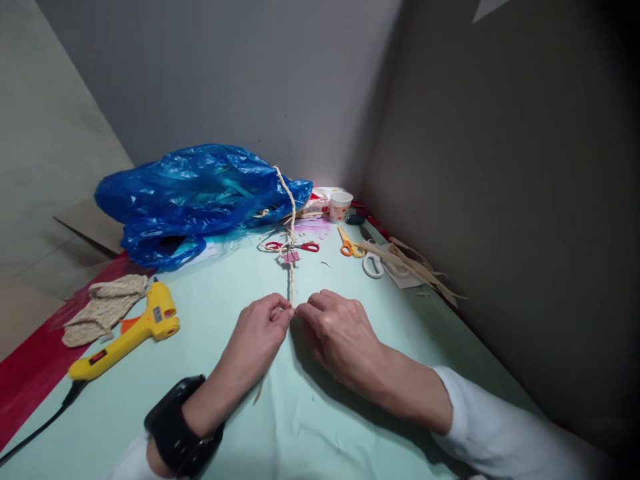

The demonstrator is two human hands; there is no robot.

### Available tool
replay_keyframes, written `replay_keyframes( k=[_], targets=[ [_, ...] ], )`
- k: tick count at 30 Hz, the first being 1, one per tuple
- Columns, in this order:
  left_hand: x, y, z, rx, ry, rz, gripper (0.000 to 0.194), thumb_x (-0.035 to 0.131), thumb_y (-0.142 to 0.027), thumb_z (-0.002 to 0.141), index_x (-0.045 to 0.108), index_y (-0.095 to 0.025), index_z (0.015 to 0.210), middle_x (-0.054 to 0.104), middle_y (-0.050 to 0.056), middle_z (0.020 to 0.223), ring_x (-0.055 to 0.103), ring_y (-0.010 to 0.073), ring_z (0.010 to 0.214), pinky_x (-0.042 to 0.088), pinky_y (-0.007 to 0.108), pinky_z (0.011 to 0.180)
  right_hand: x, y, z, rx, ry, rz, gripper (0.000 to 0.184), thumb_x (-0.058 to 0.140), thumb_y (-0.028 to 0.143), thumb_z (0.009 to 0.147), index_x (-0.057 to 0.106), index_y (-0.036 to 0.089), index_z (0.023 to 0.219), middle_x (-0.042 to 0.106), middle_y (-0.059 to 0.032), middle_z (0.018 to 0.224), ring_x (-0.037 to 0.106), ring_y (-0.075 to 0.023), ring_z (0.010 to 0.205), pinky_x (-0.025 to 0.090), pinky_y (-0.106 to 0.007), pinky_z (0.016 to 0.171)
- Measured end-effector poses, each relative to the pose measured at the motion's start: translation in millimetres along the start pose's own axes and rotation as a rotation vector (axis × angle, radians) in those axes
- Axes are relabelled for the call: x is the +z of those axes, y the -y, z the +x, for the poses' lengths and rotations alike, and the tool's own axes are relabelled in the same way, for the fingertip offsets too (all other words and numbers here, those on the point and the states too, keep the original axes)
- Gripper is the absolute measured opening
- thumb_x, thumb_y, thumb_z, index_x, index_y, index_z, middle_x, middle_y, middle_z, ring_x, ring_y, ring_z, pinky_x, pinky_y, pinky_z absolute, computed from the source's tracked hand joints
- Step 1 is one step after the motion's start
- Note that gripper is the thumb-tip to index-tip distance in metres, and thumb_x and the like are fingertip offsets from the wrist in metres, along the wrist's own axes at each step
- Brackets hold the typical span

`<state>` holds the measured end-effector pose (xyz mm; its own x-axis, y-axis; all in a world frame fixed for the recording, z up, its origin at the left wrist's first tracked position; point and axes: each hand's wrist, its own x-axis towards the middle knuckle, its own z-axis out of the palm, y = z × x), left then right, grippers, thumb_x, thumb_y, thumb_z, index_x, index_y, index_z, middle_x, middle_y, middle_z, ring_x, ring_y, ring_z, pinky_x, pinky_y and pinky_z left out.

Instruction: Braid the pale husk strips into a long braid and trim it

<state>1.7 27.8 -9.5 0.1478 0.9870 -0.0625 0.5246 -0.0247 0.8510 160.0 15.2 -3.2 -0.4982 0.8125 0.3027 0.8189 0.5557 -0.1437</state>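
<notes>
A thin pale braided cord (292, 280) runs from the blue bag down the middle of the table to my fingertips. My left hand (263, 327) pinches its near end, thumb and forefinger together. From the other side my right hand (336, 327) has its fingers closed at the same spot, on strands too fine to make out singly. A loose strand end (259, 392) hangs below my left wrist. Farther up, a small pink piece (291, 257) lies against the cord, beside red-handled scissors (310, 247).
To the left lie a yellow glue gun (150, 325) with its cable and a woven piece (105, 310). At the back are a blue plastic bag (200, 183) and a paper cup (341, 208). Orange scissors (347, 243), white-handled scissors (373, 265) and flat pale strips (420, 267) sit right, near the wall.
</notes>
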Motion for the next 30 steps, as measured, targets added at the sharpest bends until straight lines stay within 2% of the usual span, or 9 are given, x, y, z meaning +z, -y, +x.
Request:
replay_keyframes(
  k=[3, 8, 11, 14, 18, 21, 24, 28, 30],
  targets=[
    [0.2, -0.8, -2.2, -0.015, -0.010, -0.020, 0.023, 0.049, -0.035, 0.078, 0.056, -0.017, 0.066, 0.046, -0.002, 0.058, 0.040, 0.0132, 0.059, 0.029, 0.027, 0.056, 1.5, 4.2, -4.0, -0.139, -0.154, -0.142, 0.014, 0.053, 0.007, 0.082, 0.065, 0.014, 0.079, 0.062, -0.0063, 0.077, 0.049, -0.0187, 0.071, 0.017, -0.031, 0.050],
    [-0.9, 5.0, -3.6, -0.094, 0.065, -0.236, 0.023, 0.051, -0.032, 0.075, 0.045, -0.018, 0.057, 0.038, -0.005, 0.051, 0.030, 0.0086, 0.050, 0.021, 0.024, 0.048, 7.8, 12.1, -7.2, -0.338, -0.346, -0.165, 0.019, 0.050, 0.004, 0.084, 0.063, 0.013, 0.073, 0.057, -0.0066, 0.069, 0.043, -0.0192, 0.066, 0.025, -0.032, 0.050],
    [-3.2, 6.4, -3.3, -0.180, 0.157, -0.400, 0.018, 0.052, -0.029, 0.074, 0.046, -0.018, 0.062, 0.034, -0.008, 0.051, 0.022, 0.0066, 0.046, 0.013, 0.024, 0.044, 12.6, 15.8, -9.6, -0.415, -0.365, -0.149, 0.023, 0.047, 0.005, 0.087, 0.063, 0.012, 0.072, 0.058, -0.0074, 0.070, 0.043, -0.0194, 0.065, 0.027, -0.032, 0.049],
    [-6.4, 5.4, -3.4, -0.198, 0.248, -0.549, 0.018, 0.056, -0.028, 0.074, 0.043, -0.019, 0.065, 0.032, -0.009, 0.055, 0.019, 0.0058, 0.047, 0.010, 0.024, 0.044, 16.7, 17.2, -12.1, -0.451, -0.330, -0.153, 0.022, 0.046, 0.005, 0.087, 0.063, 0.012, 0.074, 0.058, -0.0086, 0.072, 0.044, -0.0200, 0.067, 0.030, -0.033, 0.050],
    [-7.5, 6.1, -4.5, -0.197, 0.247, -0.561, 0.017, 0.059, -0.028, 0.074, 0.047, -0.017, 0.068, 0.034, -0.008, 0.057, 0.020, 0.0052, 0.047, 0.012, 0.022, 0.044, 17.7, 18.0, -13.0, -0.458, -0.294, -0.201, 0.021, 0.045, 0.004, 0.086, 0.063, 0.011, 0.077, 0.058, -0.0096, 0.074, 0.046, -0.0204, 0.068, 0.031, -0.032, 0.050],
    [-5.9, 7.7, -5.6, -0.204, 0.202, -0.487, 0.015, 0.058, -0.029, 0.075, 0.053, -0.016, 0.071, 0.035, -0.008, 0.054, 0.024, 0.0052, 0.046, 0.014, 0.022, 0.043, 10.2, 16.2, -10.9, -0.420, -0.205, -0.217, 0.018, 0.048, 0.004, 0.085, 0.064, 0.011, 0.079, 0.059, -0.0090, 0.073, 0.048, -0.0206, 0.068, 0.032, -0.032, 0.052],
    [-5.9, 6.1, -6.5, -0.200, 0.183, -0.439, 0.016, 0.057, -0.030, 0.075, 0.053, -0.015, 0.069, 0.036, -0.008, 0.053, 0.025, 0.0053, 0.046, 0.015, 0.021, 0.043, -6.6, 5.2, -6.2, -0.343, -0.010, -0.140, 0.015, 0.051, 0.007, 0.085, 0.065, 0.011, 0.086, 0.061, -0.0077, 0.075, 0.050, -0.0186, 0.068, 0.033, -0.031, 0.055],
    [-10.3, -1.5, -6.9, -0.201, 0.209, -0.411, 0.018, 0.057, -0.031, 0.077, 0.052, -0.016, 0.068, 0.036, -0.008, 0.054, 0.024, 0.0053, 0.047, 0.014, 0.021, 0.043, -31.8, -27.4, 5.1, -0.205, 0.297, 0.270, 0.015, 0.057, 0.016, 0.085, 0.072, 0.016, 0.085, 0.065, -0.0026, 0.073, 0.052, -0.0112, 0.063, 0.032, -0.025, 0.057],
    [-12.1, -5.4, -6.6, -0.233, 0.228, -0.412, 0.018, 0.058, -0.031, 0.078, 0.052, -0.016, 0.070, 0.035, -0.009, 0.054, 0.022, 0.0053, 0.046, 0.013, 0.021, 0.043, -37.5, -43.1, 11.5, -0.074, 0.354, 0.473, 0.021, 0.060, 0.030, 0.086, 0.074, 0.015, 0.080, 0.064, -0.0007, 0.066, 0.050, -0.0094, 0.057, 0.030, -0.023, 0.054]
  ],
)
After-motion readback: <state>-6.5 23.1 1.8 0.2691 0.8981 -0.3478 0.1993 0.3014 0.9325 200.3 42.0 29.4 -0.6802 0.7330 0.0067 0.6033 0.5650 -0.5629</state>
